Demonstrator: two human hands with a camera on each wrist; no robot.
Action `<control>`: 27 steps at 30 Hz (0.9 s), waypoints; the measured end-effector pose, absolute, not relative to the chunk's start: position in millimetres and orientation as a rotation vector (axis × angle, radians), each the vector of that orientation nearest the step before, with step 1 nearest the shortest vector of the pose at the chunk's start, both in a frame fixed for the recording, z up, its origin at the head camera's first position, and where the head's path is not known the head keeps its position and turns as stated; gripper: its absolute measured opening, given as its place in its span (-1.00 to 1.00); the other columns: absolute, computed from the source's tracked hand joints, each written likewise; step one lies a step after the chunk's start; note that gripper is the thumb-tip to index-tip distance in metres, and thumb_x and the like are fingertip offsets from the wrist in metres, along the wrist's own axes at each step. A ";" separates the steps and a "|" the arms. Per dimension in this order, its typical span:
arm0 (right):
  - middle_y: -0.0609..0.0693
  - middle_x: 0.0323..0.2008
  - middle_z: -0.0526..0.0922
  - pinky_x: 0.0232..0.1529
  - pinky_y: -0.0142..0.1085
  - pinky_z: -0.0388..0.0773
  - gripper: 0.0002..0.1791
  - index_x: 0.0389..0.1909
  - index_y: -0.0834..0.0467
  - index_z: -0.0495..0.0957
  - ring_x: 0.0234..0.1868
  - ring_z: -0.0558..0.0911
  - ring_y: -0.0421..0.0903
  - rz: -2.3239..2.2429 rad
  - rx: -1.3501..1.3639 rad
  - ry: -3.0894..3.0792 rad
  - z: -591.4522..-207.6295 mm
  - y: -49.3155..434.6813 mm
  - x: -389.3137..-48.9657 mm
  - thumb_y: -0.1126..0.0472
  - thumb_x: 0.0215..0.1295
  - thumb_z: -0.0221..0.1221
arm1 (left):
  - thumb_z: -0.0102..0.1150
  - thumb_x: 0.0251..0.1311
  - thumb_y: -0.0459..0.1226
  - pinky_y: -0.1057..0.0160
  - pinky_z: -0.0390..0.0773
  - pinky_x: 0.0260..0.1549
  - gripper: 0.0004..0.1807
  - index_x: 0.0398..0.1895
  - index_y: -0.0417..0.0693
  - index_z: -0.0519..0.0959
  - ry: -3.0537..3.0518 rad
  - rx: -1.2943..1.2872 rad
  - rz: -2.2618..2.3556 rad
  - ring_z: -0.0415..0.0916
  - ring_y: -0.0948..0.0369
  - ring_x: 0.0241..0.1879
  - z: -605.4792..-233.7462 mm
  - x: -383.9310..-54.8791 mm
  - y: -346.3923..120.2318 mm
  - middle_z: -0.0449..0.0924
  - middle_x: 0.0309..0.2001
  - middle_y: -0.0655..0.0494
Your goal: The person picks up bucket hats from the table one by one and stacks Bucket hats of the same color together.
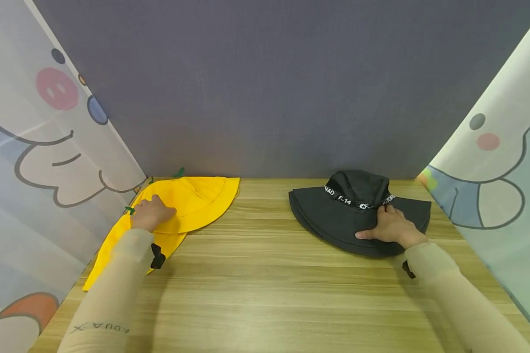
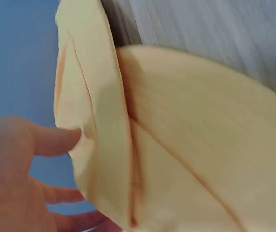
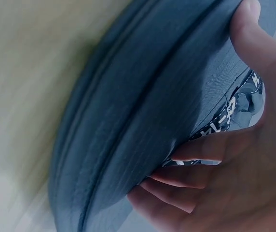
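Note:
At the left of the table, two yellow sun hats [image 1: 198, 203] with small green leaf tips overlap. My left hand [image 1: 151, 213] pinches the crown of the upper one; in the left wrist view the thumb [image 2: 56, 140] dents the yellow cloth and the other fingers pass partly out of sight behind it. To the right stand black bucket hats [image 1: 327, 215], stacked brim on brim, a lettered band around the top crown. My right hand [image 1: 390, 226] rests on the top brim, thumb spread wide, fingertips near the band. The right wrist view shows the layered brim edges [image 3: 80, 135].
A wooden table [image 1: 247, 294] lies between the two groups of hats. Behind it rises a grey panel [image 1: 265, 88]. Cartoon-printed curtains [image 1: 22, 220] hang along the left side and the right side [image 1: 503, 166].

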State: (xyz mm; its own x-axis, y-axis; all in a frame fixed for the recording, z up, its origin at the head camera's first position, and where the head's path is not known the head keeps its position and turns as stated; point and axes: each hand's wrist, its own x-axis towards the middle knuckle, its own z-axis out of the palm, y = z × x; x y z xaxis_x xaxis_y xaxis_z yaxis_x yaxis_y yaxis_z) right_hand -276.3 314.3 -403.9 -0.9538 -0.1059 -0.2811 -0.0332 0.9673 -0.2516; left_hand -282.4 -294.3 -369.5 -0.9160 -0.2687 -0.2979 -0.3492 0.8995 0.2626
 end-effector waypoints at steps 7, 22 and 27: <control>0.74 0.37 -0.14 0.25 0.50 0.10 0.57 0.38 0.74 -0.17 0.37 -0.07 0.68 -0.388 -0.117 2.828 -406.4 328.5 -285.1 -0.54 -0.01 0.32 | 0.08 0.39 0.15 -0.39 0.19 0.28 0.08 0.49 -0.58 -0.10 2.666 -0.432 0.692 0.01 -0.52 0.34 -372.9 -279.6 -315.2 -0.02 0.41 -0.63; 0.74 0.30 0.09 0.11 0.49 0.29 0.35 0.35 0.74 -0.02 0.31 0.12 0.66 -0.271 -0.101 2.894 -392.7 316.2 -270.8 -0.40 0.17 0.29 | 0.07 0.41 -0.28 -0.36 -0.11 0.41 0.00 0.50 -0.57 -0.42 2.598 -0.272 0.855 -0.20 -0.41 0.47 -372.3 -284.7 -319.6 -0.36 0.51 -0.57; 0.68 0.26 0.23 0.12 0.42 0.34 0.13 0.32 0.70 0.14 0.27 0.24 0.62 -0.214 -0.138 3.016 -382.6 297.6 -264.5 -0.26 0.29 0.28 | 0.03 0.40 -0.32 -0.37 -0.13 0.41 -0.02 0.52 -0.52 -0.43 2.616 -0.202 0.867 -0.23 -0.42 0.48 -373.5 -286.4 -320.6 -0.35 0.51 -0.57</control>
State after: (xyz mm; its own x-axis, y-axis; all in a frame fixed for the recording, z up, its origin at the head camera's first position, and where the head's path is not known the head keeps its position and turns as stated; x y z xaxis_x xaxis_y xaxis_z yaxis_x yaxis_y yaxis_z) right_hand -264.5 297.6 -382.6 -0.9892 -0.0988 -0.1080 -0.0825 0.9859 -0.1457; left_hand -286.4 -320.6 -373.5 -0.9192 -0.0177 -0.3935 -0.2492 0.7998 0.5461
